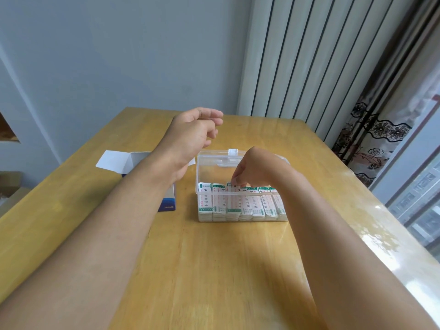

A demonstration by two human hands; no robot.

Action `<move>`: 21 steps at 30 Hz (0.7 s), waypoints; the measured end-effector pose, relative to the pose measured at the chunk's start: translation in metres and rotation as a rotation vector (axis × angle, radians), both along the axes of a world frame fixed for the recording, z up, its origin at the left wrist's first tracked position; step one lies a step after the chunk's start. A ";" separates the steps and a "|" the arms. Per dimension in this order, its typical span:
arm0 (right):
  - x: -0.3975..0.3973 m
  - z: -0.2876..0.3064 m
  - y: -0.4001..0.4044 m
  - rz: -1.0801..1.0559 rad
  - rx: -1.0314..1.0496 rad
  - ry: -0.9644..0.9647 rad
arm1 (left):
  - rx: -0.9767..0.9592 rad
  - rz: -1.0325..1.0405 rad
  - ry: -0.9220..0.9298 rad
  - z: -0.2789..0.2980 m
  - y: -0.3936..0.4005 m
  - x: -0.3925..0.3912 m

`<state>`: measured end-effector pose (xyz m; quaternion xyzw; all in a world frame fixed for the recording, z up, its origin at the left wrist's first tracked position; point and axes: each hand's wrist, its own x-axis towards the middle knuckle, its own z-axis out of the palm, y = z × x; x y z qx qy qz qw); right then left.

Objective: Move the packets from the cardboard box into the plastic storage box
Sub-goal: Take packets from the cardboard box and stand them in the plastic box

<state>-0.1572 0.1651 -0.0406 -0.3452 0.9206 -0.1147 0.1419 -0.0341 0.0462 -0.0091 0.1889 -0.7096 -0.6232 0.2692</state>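
Two bare forearms enter from 7 and 5 o'clock over the smooth, glossy honey-coloured wooden table point(214, 270), which shows long grain lines and window glare toward 3 o'clock. Right hand point(256, 171) reaches down into the clear rectangular plastic storage box point(242, 211) at frame centre, fingers curled, thumb and fingertips pinching the top edge of one packet in the row. Small flat white paper packets with green bands and reddish print point(240, 203) stand on edge, packed side by side along the near wall of the box; its far half shows bare table through the transparent floor. Box lid is hinged back at 12 o'clock, a white snap latch point(232, 151) standing on its far edge. Left hand point(194, 134) hovers in the air at 11 o'clock of the box, fingers loosely curled and spread, holding nothing. Blue-and-white cardboard box point(170, 200) lies at 9 o'clock of the plastic box, mostly hidden under the left forearm, its white flaps folded open; contents cannot be seen. Grey-blue matte wall, a white ribbed radiator and a patterned curtain lie beyond the table.
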 end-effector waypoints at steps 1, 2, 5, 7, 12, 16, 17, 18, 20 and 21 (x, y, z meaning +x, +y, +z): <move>0.000 -0.001 -0.001 0.001 -0.002 -0.003 | -0.002 0.000 -0.001 0.000 0.000 0.000; 0.000 -0.002 -0.002 0.004 -0.002 -0.006 | -0.003 -0.001 -0.002 0.000 0.000 0.000; 0.000 -0.006 -0.005 0.015 0.012 -0.024 | -0.002 -0.002 -0.002 0.000 -0.001 0.000; 0.000 -0.008 -0.006 0.003 0.013 -0.019 | -0.001 -0.004 -0.003 0.000 0.000 -0.001; 0.000 -0.010 -0.006 -0.002 0.025 -0.033 | -0.003 -0.008 -0.003 0.000 0.000 0.000; -0.003 -0.009 -0.007 -0.021 0.029 -0.021 | -0.007 -0.009 -0.007 0.000 0.001 0.000; -0.004 -0.010 -0.008 -0.028 0.029 -0.012 | -0.009 -0.009 -0.009 0.000 0.001 0.000; -0.004 -0.011 -0.010 -0.040 0.037 -0.011 | -0.009 -0.009 -0.010 0.000 0.001 0.000; -0.005 -0.013 -0.011 -0.052 0.069 -0.020 | -0.004 -0.008 -0.012 0.000 0.001 0.000; -0.005 -0.014 -0.012 -0.055 0.081 -0.024 | -0.004 -0.008 -0.013 0.000 0.001 0.000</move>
